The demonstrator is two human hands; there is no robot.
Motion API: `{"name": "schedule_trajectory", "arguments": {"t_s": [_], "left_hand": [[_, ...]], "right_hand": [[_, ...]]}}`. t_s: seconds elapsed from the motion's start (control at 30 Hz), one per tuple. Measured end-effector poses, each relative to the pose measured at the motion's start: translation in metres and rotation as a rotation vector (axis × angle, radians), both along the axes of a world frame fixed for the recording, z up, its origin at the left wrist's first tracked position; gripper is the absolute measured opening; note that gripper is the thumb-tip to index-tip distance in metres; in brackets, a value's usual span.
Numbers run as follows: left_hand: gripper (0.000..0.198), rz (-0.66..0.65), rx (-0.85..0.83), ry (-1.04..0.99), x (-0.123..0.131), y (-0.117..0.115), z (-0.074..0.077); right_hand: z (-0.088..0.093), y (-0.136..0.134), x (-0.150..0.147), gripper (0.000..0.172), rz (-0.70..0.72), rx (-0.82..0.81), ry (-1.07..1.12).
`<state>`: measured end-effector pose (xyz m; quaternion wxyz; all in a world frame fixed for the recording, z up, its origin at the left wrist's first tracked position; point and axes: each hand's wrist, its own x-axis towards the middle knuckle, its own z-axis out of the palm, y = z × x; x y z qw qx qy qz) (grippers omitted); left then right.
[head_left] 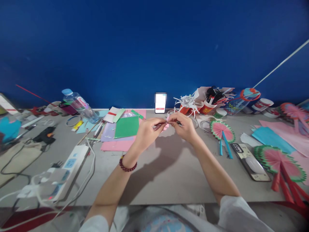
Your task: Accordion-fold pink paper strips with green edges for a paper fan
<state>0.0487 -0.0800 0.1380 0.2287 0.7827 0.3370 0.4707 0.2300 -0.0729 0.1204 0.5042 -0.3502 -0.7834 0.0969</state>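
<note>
Both hands meet above the middle of the grey table point(169, 174). My left hand point(146, 130) and my right hand point(183, 126) each pinch one end of a small pink folded paper piece point(166, 125), held between the fingertips with a thin dark stick running across it. A dark red bead bracelet point(127, 165) circles my left wrist. Just behind the hands stands an upright phone point(160, 103) against the blue wall.
Green, pink and lilac paper sheets point(125, 129) lie left of the hands. A water bottle point(79, 104), glue gun point(44, 135) and power strip point(70, 164) sit at left. Paper fans point(222, 130), a phone in a case point(251, 161) and cups with scraps point(205, 104) are at right.
</note>
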Motion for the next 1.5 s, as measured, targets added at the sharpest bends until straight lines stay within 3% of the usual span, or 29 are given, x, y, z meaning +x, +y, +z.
{"name": "schedule_trajectory", "arguments": {"t_s": [0.63,0.87,1.27,1.5], "left_hand": [[0.019,0.012,0.142,0.056,-0.0036,0.002,-0.003],[0.018,0.04,0.135,0.009,-0.0063,0.002,0.0007],[0.018,-0.008,0.075,-0.023,-0.0079,0.0038,0.0004],[0.012,-0.044,-0.074,-0.05,-0.0063,0.002,0.0041]], "right_hand": [[0.0067,-0.0042,-0.0015,0.006,0.037,-0.106,0.032],[0.0003,0.0023,0.0029,0.008,0.067,-0.208,0.085],[-0.0024,0.0016,0.0009,0.006,0.03,-0.224,0.137],[0.0022,-0.0008,0.0011,0.009,0.069,-0.167,0.087]]}}
